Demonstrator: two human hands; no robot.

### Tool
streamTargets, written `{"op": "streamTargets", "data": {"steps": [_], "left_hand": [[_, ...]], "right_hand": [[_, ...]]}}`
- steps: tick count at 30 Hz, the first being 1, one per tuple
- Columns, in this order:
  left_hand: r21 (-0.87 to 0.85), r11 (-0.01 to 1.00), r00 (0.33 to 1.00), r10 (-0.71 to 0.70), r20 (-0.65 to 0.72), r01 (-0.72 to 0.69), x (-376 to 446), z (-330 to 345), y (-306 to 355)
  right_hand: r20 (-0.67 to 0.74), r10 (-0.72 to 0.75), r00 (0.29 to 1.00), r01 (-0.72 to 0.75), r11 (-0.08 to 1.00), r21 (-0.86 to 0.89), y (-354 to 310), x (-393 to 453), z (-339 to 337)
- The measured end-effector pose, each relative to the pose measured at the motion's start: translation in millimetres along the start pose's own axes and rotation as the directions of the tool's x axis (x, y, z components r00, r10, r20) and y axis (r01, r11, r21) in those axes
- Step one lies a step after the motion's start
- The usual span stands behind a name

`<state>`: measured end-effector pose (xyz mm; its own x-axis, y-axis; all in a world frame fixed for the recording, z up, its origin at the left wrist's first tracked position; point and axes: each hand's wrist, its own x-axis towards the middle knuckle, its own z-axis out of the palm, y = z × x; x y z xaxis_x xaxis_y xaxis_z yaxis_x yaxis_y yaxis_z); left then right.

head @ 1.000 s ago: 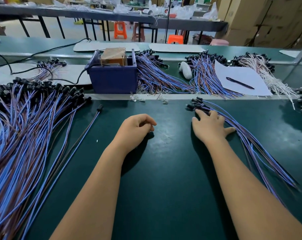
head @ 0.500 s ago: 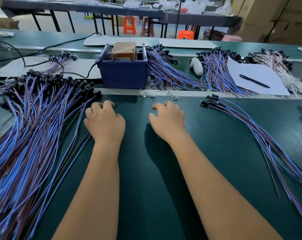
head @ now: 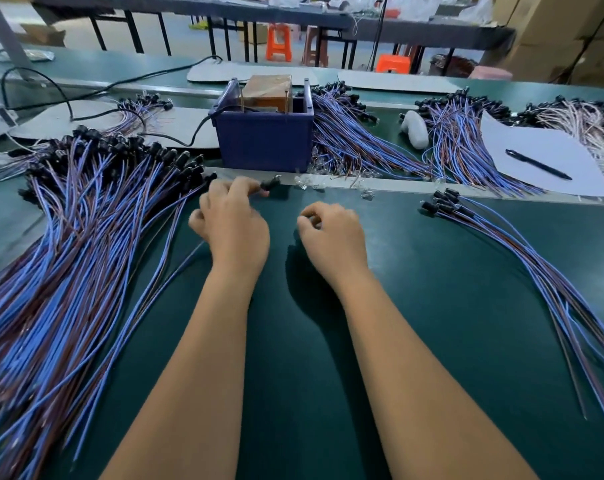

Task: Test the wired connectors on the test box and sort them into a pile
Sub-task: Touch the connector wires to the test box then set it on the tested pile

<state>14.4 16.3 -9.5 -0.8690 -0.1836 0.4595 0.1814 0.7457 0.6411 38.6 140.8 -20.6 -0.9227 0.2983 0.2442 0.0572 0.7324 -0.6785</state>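
the counter (head: 432, 271) is covered in a smooth dark green mat with a dull sheen, edged by a strip of pale brushed metal (head: 397, 187). the wires (head: 68, 271) wear glossy blue and brown plastic coating and end in matt black plastic plugs (head: 176, 157), and the blue bin (head: 264, 143) is smooth plastic holding a box (head: 267, 90) wrapped in shiny brown tape. a sheet of matt white paper (head: 543, 150) carries a glossy black plastic pen (head: 538, 164).

Bare mat (head: 415, 271) between wire piles (head: 68, 254); blue box (head: 264, 140) blocks ahead.
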Motion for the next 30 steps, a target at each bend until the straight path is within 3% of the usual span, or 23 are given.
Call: {"op": "streamTargets", "data": {"steps": [2, 4, 5, 7, 10, 13, 17, 19, 23, 27, 30], "left_hand": [[-0.210, 0.966, 0.986, 0.133, -0.102, -0.152, -3, -2, 12], [-0.495, 0.834, 0.968, 0.242, -0.072, -0.245, -10, -3, 25], [-0.616, 0.762, 0.966, 0.257, 0.006, -0.199, -14, -4, 31], [-0.780, 0.626, 0.940, 0.250, 0.231, 0.025, -20, -7, 41], [-0.820, 0.524, 0.846, 0.306, 0.436, 0.233, -19, -9, 42], [-0.800, 0.524, 0.719, 0.431, 0.546, 0.293, -13, -10, 30], [-0.638, 0.731, 0.453, 0.497, 0.741, 0.241, -17, -7, 24], [-0.597, 0.760, 0.387, 0.485, 0.784, 0.257, -17, -6, 23], [-0.576, 0.750, 0.437, 0.421, 0.795, 0.326, -11, -9, 18], [-0.536, 0.713, 0.679, 0.114, 0.725, 0.452, -3, -7, 13], [-0.628, 0.560, 0.789, -0.081, 0.609, 0.541, 4, -4, 8]], "right_hand": [[0.039, 0.048, 0.998, -0.060, 0.894, 0.443, -3, -3, -6], [0.145, 0.058, 0.988, -0.143, 0.702, 0.697, -2, -3, -13], [0.209, 0.058, 0.976, -0.201, 0.603, 0.772, -2, -2, -16], [0.304, 0.044, 0.952, -0.293, 0.431, 0.853, 0, 1, -21], [0.321, 0.049, 0.946, -0.317, 0.350, 0.881, 2, 3, -24], [0.293, 0.134, 0.947, -0.322, 0.330, 0.887, 2, 5, -24], [0.315, 0.174, 0.933, -0.353, 0.267, 0.897, 2, 6, -27], [0.317, 0.168, 0.933, -0.354, 0.286, 0.890, 4, 6, -29], [0.289, 0.139, 0.947, -0.317, 0.280, 0.906, 7, 6, -28], [0.302, 0.062, 0.951, -0.308, 0.210, 0.928, 8, 6, -29], [0.319, 0.005, 0.948, -0.306, 0.301, 0.903, 6, 4, -27]]}}
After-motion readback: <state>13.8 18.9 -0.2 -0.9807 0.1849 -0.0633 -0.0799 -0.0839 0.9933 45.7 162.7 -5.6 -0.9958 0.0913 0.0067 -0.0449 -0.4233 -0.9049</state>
